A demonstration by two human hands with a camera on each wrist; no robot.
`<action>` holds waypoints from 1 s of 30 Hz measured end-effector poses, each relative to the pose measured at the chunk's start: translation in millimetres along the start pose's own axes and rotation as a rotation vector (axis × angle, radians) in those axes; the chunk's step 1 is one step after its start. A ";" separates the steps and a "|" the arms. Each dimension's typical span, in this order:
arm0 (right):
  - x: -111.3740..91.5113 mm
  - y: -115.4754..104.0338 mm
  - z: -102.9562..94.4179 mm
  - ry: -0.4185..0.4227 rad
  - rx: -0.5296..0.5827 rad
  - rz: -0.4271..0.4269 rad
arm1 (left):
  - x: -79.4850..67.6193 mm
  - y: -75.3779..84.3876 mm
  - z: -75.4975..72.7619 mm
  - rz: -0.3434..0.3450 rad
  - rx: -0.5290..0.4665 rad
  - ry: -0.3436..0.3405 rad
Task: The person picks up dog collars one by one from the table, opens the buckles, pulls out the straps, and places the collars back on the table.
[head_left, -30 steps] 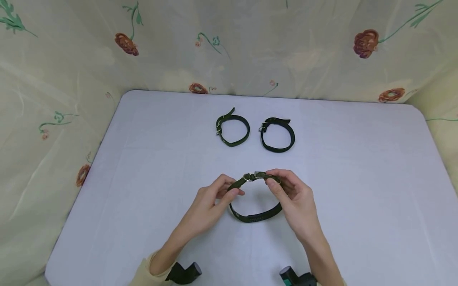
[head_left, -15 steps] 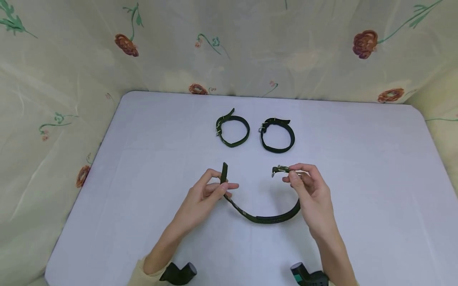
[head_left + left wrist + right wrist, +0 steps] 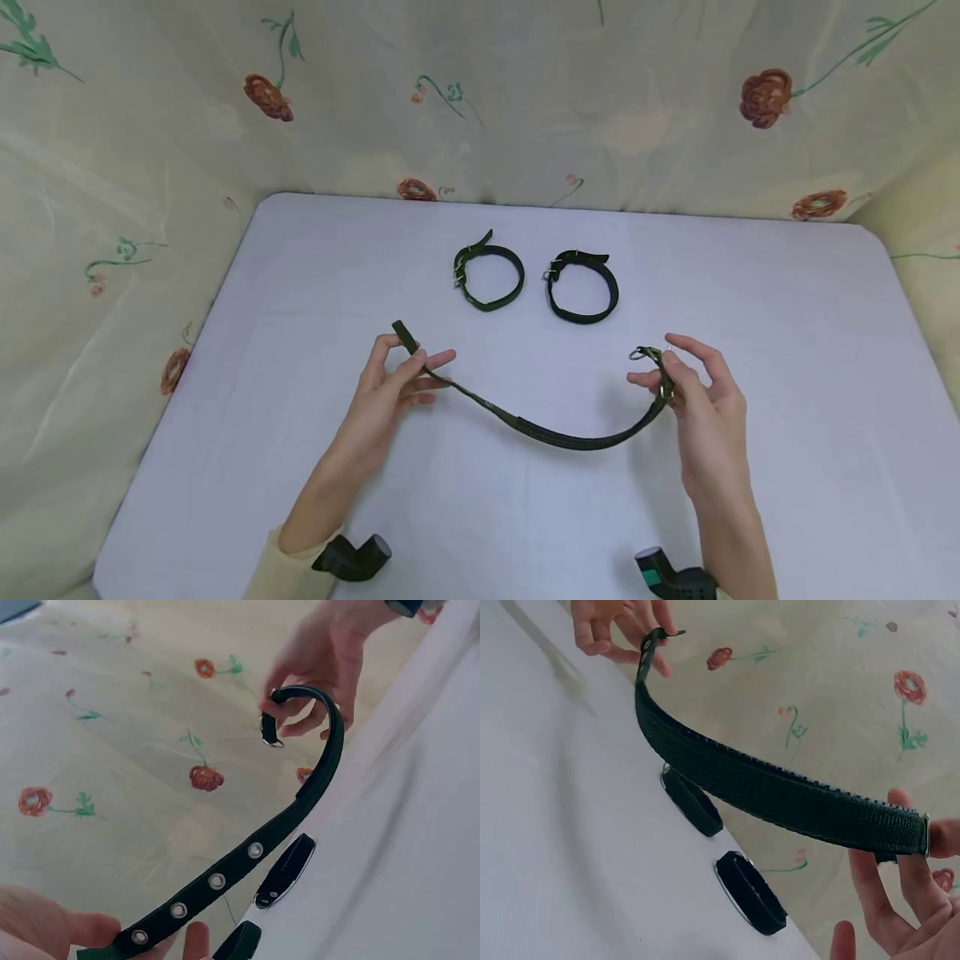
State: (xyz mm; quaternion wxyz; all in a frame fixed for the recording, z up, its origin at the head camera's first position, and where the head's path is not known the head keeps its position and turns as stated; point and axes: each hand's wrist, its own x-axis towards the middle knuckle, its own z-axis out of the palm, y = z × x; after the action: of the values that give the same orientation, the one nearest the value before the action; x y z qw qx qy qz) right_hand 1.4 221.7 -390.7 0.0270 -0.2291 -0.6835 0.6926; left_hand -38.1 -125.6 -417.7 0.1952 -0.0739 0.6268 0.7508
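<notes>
A dark green collar (image 3: 577,442) hangs unbuckled in a sagging curve between both hands, above the white table. My left hand (image 3: 378,400) pinches its free strap end between thumb and index finger; metal eyelets (image 3: 217,881) show along that strap in the left wrist view. At the other end, my right hand (image 3: 708,408) pinches the collar beside its metal buckle and ring (image 3: 637,354). A woven, stitched face of the band (image 3: 772,795) appears in the right wrist view. Behind lie two buckled collars, a green one (image 3: 489,308) and a darker one (image 3: 583,318).
The white table (image 3: 225,433) has rounded far corners. Beyond its back and left edges hangs a pale flowered cloth (image 3: 525,108). A black wrist camera (image 3: 352,560) sits on the left wrist and another (image 3: 675,575) on the right.
The held collar was a closed loop with its strap at the buckle. Its strap has come out, and my hands have moved apart, left and right, opening it into a long curve.
</notes>
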 end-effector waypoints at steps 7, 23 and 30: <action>14.9 6.5 -10.7 0.172 0.336 0.008 | 9.2 -5.6 -6.9 -0.030 -0.188 0.072; 52.4 35.0 -38.2 0.313 -0.611 -0.032 | 28.9 -9.2 -25.5 0.080 0.551 0.166; 59.7 44.9 -37.0 0.311 -0.767 -0.172 | 40.9 -6.4 -34.5 0.139 0.640 0.120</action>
State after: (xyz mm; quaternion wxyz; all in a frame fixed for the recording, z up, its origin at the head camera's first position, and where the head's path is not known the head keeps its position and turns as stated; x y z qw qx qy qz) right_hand -26.4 274.3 -449.0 0.1002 -0.2664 -0.8961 0.3406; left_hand -77.6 -150.0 -445.1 0.1197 -0.0099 0.8446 0.5218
